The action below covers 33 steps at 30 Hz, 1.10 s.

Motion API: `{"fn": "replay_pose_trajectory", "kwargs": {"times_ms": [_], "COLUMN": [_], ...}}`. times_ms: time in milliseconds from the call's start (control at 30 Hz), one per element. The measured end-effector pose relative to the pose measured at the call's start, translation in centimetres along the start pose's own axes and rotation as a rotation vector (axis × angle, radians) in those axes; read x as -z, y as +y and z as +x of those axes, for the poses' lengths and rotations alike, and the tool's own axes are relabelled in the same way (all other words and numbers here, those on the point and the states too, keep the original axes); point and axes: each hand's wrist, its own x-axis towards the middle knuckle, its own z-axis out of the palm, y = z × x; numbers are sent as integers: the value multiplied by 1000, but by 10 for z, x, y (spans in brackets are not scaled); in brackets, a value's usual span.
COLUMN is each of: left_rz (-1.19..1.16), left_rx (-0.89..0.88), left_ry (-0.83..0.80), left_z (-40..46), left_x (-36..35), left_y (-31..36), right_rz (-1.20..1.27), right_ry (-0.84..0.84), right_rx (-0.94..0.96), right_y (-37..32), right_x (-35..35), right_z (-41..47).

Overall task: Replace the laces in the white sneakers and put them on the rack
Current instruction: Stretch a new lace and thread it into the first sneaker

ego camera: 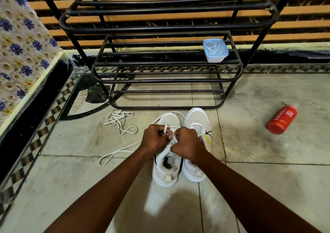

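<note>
- Two white mesh sneakers sit side by side on the grey stone floor, toes towards the black metal shoe rack (pixel 167 82) just beyond them.
- The person's left hand (pixel 155 139) and right hand (pixel 187 144) are both curled over the eyelets of the left white sneaker (pixel 166 170), each pinching the flat white lace (pixel 117 152) being threaded there; its free end trails left across the floor.
- The right white sneaker (pixel 197 120) looks unlaced.
- A second loose tangled white lace (pixel 119 121) lies near the rack's front left foot.
- A pale blue plastic tub (pixel 215 51) stands on a rack shelf; a red body-wash bottle (pixel 282 119) lies on its side well to the right.
- Lacing seems midway; the next move likely needs the lace drawn snug, then fed through the next eyelet.
</note>
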Motion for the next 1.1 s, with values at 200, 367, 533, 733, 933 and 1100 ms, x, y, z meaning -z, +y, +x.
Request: {"fn": "replay_pose_trajectory", "kwargs": {"times_ms": [200,367,533,733,933,1100], "left_rz": [36,20,-162,-450,-475,-484], "left_rx": [-53,-54,62,193,176,187], "left_ry": [-30,-6,64,75,62,96], "left_z": [2,6,8,14,15,19], "left_x": [-1,-7,-16,-14,-10,-10], "left_y": [2,3,-2,-6,-11,-7], "right_rz": [90,126,150,163,134,95], "right_ry": [-27,-47,-63,-60,-61,-53], "right_rx": [-52,-63,-100,-95,-95,-118], "right_y": [3,4,6,7,5,2], "right_x": [0,4,6,4,4,4], "right_z": [2,3,4,5,3,0]}}
